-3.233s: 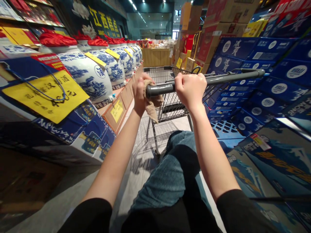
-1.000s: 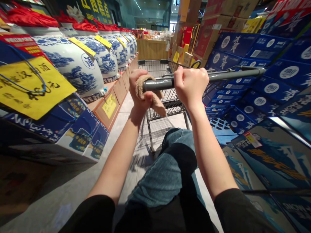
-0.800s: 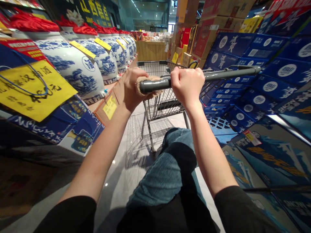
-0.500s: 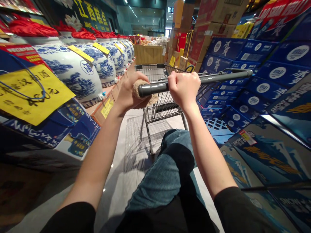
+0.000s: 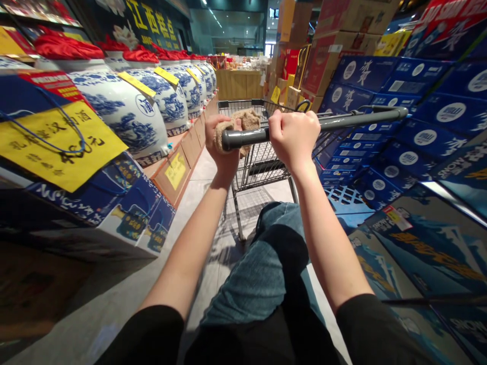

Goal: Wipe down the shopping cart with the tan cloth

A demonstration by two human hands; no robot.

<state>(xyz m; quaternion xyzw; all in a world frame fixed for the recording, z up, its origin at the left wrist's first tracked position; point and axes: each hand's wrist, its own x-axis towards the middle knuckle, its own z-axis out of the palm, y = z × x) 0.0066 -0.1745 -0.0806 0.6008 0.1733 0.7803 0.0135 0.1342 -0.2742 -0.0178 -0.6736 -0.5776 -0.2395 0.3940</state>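
Note:
A shopping cart (image 5: 262, 165) with a wire basket stands in front of me, its dark handlebar (image 5: 346, 123) running across the view. Around the bar's left end, my left hand (image 5: 223, 144) is closed on a tan cloth (image 5: 249, 120), which wraps the bar there and bunches up over its far side. My right hand (image 5: 294, 134) grips the handlebar in a fist a short way to the right, knuckles up. The fingertips of that hand are hidden behind the bar.
Blue-and-white jars (image 5: 117, 109) with red cloth tops line the left, beside a gift box bearing a yellow price sign (image 5: 63, 144). Blue cartons (image 5: 365, 76) are stacked on the right, near a blue plastic pallet (image 5: 344, 198). A wooden counter (image 5: 239, 84) stands far ahead.
My left hand has turned and shifted right around the bar's end, and the cloth now bunches above the bar. The right hand keeps its grip. The view has swung slightly left.

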